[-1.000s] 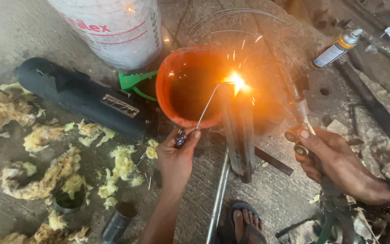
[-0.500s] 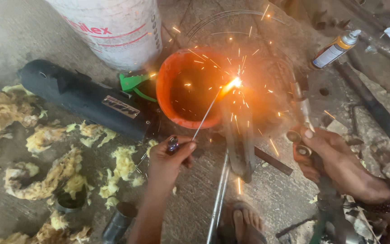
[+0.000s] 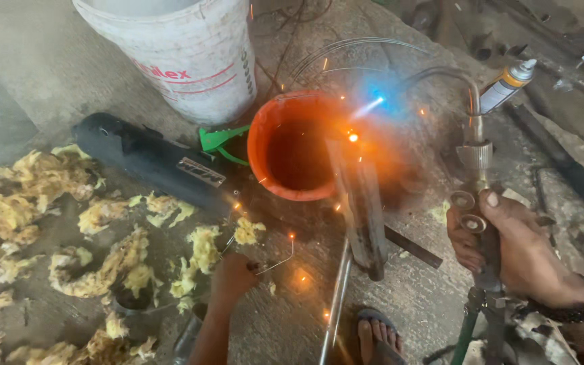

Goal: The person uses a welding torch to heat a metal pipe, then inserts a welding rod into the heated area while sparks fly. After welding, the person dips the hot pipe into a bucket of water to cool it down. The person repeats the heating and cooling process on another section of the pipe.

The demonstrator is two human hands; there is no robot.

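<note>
Right hand (image 3: 518,253) grips a lit torch (image 3: 476,159) right of the orange bucket (image 3: 299,145); left hand (image 3: 232,277) holds a bent wire (image 3: 275,262) below it.

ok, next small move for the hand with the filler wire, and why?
Probably raise the left hand so the thin bent filler wire reaches the glowing spot on the grey metal pipe; the wire sits low, away from the blue torch flame that the right hand aims.
</note>
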